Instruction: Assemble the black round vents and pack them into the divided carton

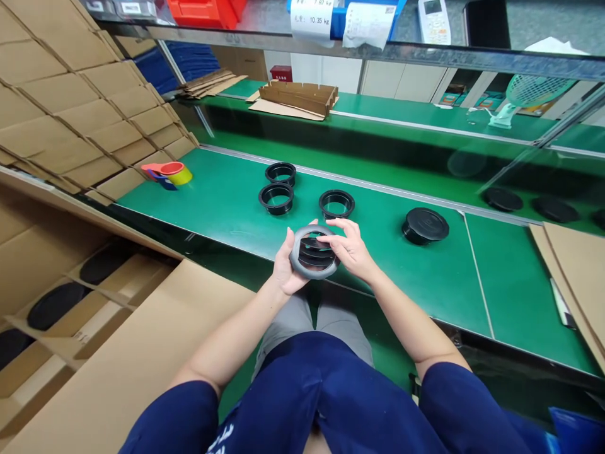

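A round air vent (316,257) with a grey ring and black slats is held over the front edge of the green bench. My left hand (286,267) grips its left side, thumb along the rim and the other fingers mostly hidden beneath. My right hand (354,253) is at the right side, with a finger reaching over the ring onto the slats and others near the far rim. Just behind it stands a black flanged ring (336,215). Two more black rings, a nearer one (276,208) and a farther one (280,181), sit to the left.
A lidded black round part (425,226) stands on the green bench (378,277) at right. Tape rolls (174,171) lie at far left. Cardboard dividers (61,113) rise on the left above an open carton (189,328). Cardboard sheets (576,271) lean at right. A metal shelf (265,39) crosses above.
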